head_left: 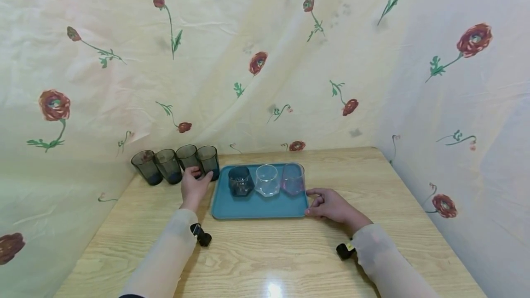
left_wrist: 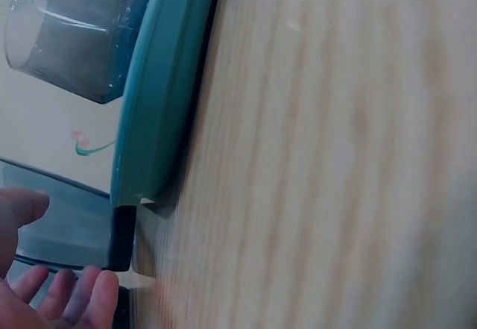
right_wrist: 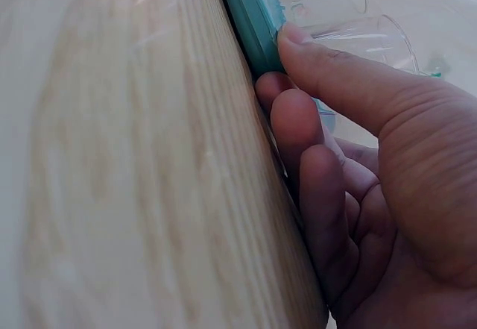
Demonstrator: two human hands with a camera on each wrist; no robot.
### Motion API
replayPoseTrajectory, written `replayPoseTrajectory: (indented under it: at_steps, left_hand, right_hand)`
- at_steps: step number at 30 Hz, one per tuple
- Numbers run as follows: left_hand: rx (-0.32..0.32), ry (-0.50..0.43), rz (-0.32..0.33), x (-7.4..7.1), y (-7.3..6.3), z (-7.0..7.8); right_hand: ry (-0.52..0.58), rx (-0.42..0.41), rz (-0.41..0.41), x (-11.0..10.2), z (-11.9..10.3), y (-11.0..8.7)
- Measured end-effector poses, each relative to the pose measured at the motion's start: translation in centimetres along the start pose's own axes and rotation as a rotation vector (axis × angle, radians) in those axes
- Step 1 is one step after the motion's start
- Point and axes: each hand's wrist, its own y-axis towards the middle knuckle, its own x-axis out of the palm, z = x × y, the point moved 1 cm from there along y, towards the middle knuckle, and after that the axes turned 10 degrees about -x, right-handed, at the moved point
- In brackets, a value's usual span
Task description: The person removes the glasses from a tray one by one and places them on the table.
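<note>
My left hand [head_left: 195, 190] is at the rightmost tall smoky glass [head_left: 208, 160], left of the tray. Its thumb is in front of that glass, its fingers on the left by the neighbouring tall glass [head_left: 186, 154]. In the left wrist view the fingers [left_wrist: 100, 299] are spread from the thumb, not wrapped round the glass. My right hand [head_left: 331, 206] holds the right edge of a blue tray [head_left: 261, 208], thumb on its rim, fingers against the side. On the tray stand a dark faceted glass [head_left: 240, 182], a clear one [head_left: 267, 180] and a pinkish one [head_left: 293, 180].
Two more tall smoky glasses, one leftmost [head_left: 146, 167] and one beside it [head_left: 168, 166], stand left along the back of the wooden table [head_left: 256, 256]. Flower-patterned cloth [head_left: 281, 82] hangs behind and at both sides. A small black camera is strapped to each wrist.
</note>
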Motion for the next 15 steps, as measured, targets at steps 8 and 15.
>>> replayPoseTrajectory:
  at_steps: [8, 15]
  left_hand:
    - [0.043, 0.018, -0.051, -0.2, -1.5, 0.3]
    - [0.126, -0.001, -0.202, 0.0, -3.3, 1.3]
  right_hand:
    - [-0.014, 0.001, 0.006, 0.0, 0.1, 0.1]
    - [-0.020, -0.007, -0.001, 0.0, -0.3, 0.0]
